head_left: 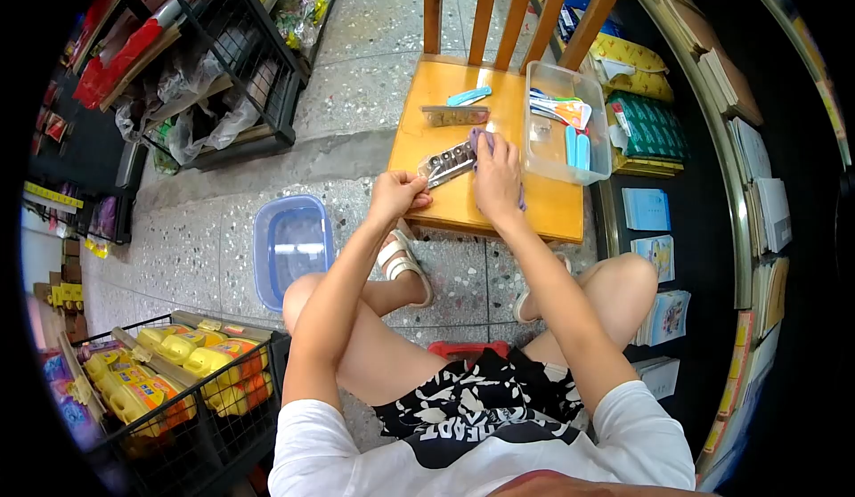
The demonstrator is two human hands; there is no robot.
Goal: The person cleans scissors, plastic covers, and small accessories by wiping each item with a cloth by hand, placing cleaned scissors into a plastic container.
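Note:
A clear plastic pack with a row of small dark and silvery pieces [447, 164] lies slanted above the wooden chair seat [411, 123]. My left hand [398, 196] pinches its lower left end. My right hand [500, 181] is closed round a purple cloth [482, 138] at the pack's right end; whether its fingers also grip the pack is hidden. Behind the pack, a second clear pack with brownish contents [455, 116] rests on the seat. Farther back lies a light blue item [469, 96]. To the right, a clear plastic bin [544, 166] holds several small orange, white, green and blue items.
A blue basin with water [258, 248] stands on the speckled floor to my left. Yellow bottles [147, 395] fill a black wire basket at lower left. Shelves with booklets [646, 209] run along the right. A black wire rack [289, 61] stands at upper left.

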